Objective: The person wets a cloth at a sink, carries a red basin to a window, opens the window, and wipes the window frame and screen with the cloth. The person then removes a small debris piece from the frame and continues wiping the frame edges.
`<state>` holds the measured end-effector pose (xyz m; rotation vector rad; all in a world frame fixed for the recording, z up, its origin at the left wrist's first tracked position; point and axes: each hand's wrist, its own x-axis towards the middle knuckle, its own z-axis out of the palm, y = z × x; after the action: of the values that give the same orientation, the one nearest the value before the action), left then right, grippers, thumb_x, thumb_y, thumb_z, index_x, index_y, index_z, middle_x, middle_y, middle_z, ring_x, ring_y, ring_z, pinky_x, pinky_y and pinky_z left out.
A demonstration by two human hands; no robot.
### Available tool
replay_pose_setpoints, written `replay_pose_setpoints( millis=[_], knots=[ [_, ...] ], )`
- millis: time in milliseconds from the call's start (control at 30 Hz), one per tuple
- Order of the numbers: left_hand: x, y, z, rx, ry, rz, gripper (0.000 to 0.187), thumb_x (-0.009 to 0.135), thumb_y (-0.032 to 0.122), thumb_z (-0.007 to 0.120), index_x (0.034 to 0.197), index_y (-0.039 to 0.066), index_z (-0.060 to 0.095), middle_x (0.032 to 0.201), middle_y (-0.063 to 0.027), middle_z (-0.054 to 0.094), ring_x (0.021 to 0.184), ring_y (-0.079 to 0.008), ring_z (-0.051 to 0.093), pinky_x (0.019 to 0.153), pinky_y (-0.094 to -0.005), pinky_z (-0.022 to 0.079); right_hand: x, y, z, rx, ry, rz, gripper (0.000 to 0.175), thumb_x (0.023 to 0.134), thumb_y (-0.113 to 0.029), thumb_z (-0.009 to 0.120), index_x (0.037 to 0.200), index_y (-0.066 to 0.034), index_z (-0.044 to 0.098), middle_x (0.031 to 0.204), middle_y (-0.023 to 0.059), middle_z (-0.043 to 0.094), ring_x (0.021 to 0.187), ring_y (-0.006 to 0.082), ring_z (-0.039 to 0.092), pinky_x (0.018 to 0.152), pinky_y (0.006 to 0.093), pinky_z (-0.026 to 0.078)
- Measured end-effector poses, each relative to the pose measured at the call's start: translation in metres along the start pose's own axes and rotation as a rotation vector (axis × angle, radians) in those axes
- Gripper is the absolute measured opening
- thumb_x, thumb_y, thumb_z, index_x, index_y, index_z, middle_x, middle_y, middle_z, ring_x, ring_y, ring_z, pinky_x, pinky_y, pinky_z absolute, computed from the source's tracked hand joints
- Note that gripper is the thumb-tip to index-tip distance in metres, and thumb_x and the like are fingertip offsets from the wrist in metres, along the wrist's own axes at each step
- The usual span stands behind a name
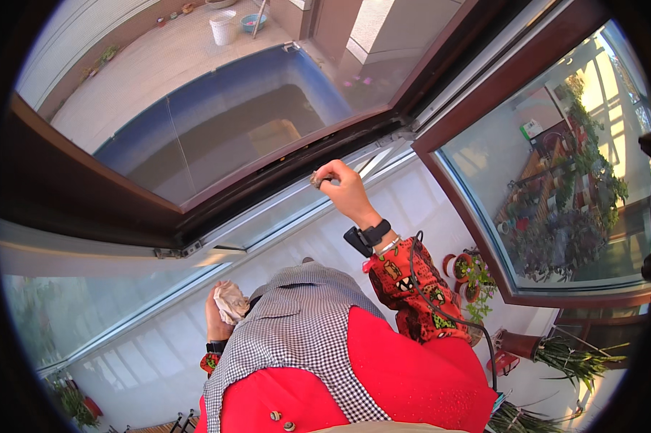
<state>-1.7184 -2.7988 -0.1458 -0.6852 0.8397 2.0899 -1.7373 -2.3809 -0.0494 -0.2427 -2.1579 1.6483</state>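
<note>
My right hand (347, 189) is raised near the sill of a dark brown window frame (282, 162), pinching a small greyish crumpled wad (317, 179) between thumb and fingers. What the wad is made of cannot be told. Low at my left side, my left hand (215, 316) holds a crumpled pale cloth or paper (231, 303) beside the checked apron (298, 303). Part of the left fingers is hidden by it. Beyond the frame, behind a fine screen, lies a large blue basin (206, 97).
An open window sash with glass (563, 178) juts out on the right. Potted flowering plants (469, 281) stand below it, with a brown pot (517, 345) of long-leaved plants nearer me. A black cable (450, 314) runs along my right sleeve. Outside stands a white bucket (223, 28).
</note>
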Motion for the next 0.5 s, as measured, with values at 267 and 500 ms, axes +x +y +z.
replay_pose_setpoints(
  millis=[267, 500],
  knots=[
    [-0.035, -0.009, -0.033, -0.089, 0.192, 0.030, 0.023, 0.100, 0.032, 0.052, 0.095, 0.012, 0.063, 0.083, -0.0033, 0.067, 0.076, -0.0208, 0.066, 0.071, -0.0374, 0.055, -0.016, 0.014, -0.015, 0.689, 0.131, 0.321, 0.027, 0.093, 0.002, 0.056, 0.119, -0.0017, 0.058, 0.112, 0.0079, 0.064, 0.102, 0.0175, 0.064, 0.090, 0.0315, 0.054],
    [-0.040, -0.017, -0.051, -0.077, 0.212, 0.028, 0.026, 0.098, 0.036, 0.055, 0.096, 0.012, 0.063, 0.084, -0.0041, 0.067, 0.077, -0.0225, 0.067, 0.070, -0.0398, 0.057, -0.010, 0.027, -0.020, 0.669, 0.160, 0.248, 0.040, 0.095, 0.004, 0.054, 0.134, -0.0068, 0.053, 0.115, 0.0068, 0.064, 0.104, 0.0166, 0.063, 0.089, 0.0309, 0.052]
  ],
)
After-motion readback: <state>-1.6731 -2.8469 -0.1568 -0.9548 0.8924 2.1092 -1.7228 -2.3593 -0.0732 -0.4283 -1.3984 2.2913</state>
